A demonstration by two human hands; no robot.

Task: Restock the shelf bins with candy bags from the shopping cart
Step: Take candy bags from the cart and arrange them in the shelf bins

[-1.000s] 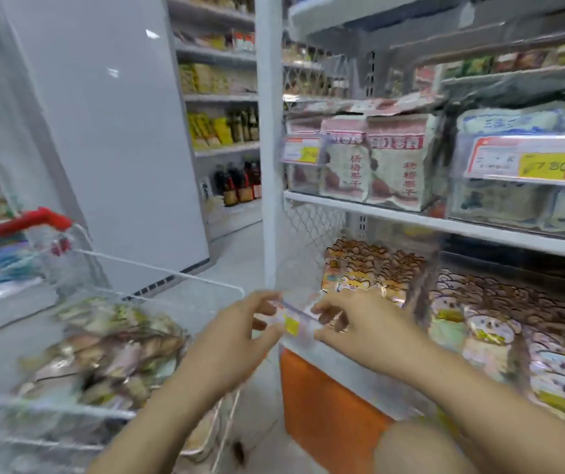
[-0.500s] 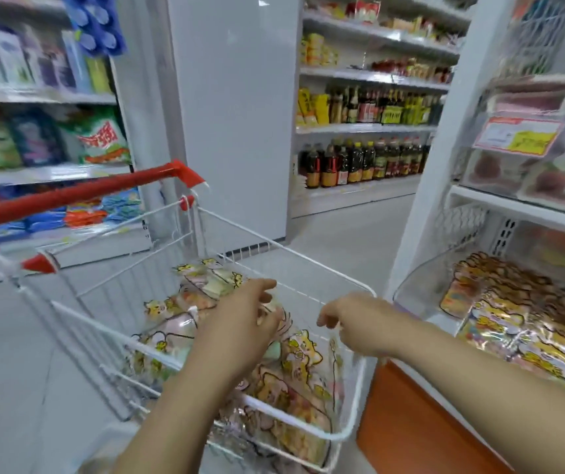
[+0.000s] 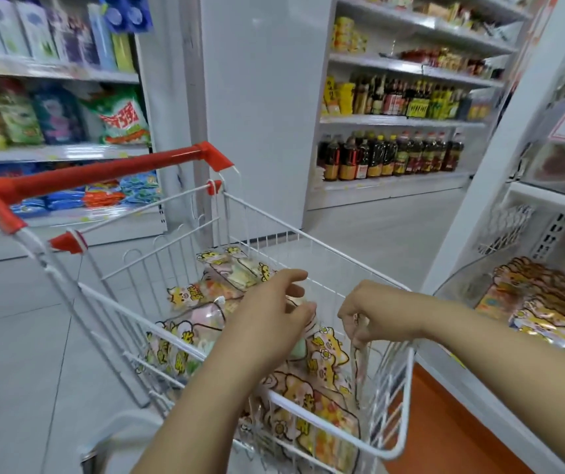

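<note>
A shop aisle with a pale tiled floor (image 3: 17, 336). Shelves of dark bottles (image 3: 393, 155) stand at the back and packets (image 3: 120, 118) line those on the left. A white wire shopping cart (image 3: 103, 177) with a red handle stands in the middle, with candy bags (image 3: 205, 295) heaped inside. At the right, a clear shelf bin (image 3: 462, 282) holds more such bags.

The left grip (image 3: 274, 319) hovers released, fingers loosely spread just above the heap. The right grip (image 3: 376, 316) is clenched at the cart's right side, seemingly pinching the top edge of an upright bag (image 3: 359, 364) that hangs edge-on below it.
</note>
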